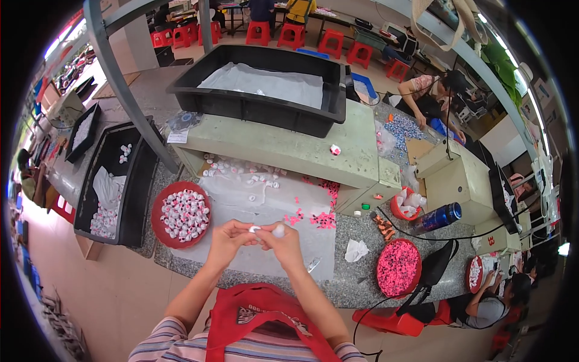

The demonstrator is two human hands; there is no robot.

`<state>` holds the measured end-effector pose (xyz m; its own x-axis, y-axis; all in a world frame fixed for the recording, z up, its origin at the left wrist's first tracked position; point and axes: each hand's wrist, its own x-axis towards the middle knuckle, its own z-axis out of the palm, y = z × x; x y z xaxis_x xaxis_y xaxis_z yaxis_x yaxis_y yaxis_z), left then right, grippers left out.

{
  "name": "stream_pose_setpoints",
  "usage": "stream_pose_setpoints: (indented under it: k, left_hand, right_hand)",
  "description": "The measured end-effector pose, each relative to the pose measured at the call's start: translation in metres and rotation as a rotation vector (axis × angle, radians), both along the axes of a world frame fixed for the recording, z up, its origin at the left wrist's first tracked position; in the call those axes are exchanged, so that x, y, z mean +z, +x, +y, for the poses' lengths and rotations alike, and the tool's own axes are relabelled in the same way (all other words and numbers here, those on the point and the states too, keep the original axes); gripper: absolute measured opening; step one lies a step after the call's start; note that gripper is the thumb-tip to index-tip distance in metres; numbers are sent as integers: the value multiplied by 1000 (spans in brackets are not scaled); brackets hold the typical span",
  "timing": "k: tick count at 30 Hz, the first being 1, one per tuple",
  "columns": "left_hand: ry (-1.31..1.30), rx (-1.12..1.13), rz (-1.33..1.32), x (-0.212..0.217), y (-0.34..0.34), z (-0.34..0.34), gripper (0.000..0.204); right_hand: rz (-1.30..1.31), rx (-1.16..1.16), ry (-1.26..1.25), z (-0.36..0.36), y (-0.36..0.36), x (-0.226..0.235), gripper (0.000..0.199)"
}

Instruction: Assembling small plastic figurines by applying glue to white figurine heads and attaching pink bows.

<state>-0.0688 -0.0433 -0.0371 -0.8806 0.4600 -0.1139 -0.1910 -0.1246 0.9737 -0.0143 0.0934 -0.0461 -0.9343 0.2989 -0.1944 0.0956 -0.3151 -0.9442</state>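
Note:
Over a pale sheet (pixel 232 256) on the speckled table, my left hand (pixel 228 241) and my right hand (pixel 282 244) meet fingertip to fingertip. Both pinch one small white rounded piece (pixel 254 229); its exact kind is too small to tell. Something whitish and translucent (pixel 278 230) shows at my right fingers, unclear what. Left of my hands stands a red bowl (pixel 155 228) heaped with small white-and-pink pieces (pixel 182 214). Loose white pieces (pixel 265 179) lie farther back on the sheet. Small pink and dark pieces (pixel 322 219) are scattered to the right.
A pale green metal housing (pixel 283 142) spans the table ahead, bearing a large black tray (pixel 259 108). Another black bin (pixel 136 220) stands left. Rightward are a red basin (pixel 381 274) of pink pieces, a blue can-shaped container (pixel 443 216) and a cable. Co-workers sit at the right.

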Motion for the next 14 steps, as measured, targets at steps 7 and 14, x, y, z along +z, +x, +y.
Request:
stream_pose_setpoints:
  k: [7,14]
  left_hand:
    - [-1009,567,497,-77,-73,-122,28]
    - [830,170,758,173,47,8,11]
  right_hand:
    - [-189,77,108,-27,-8,-24,17]
    - [-230,-2,155,0,4,-28,14]
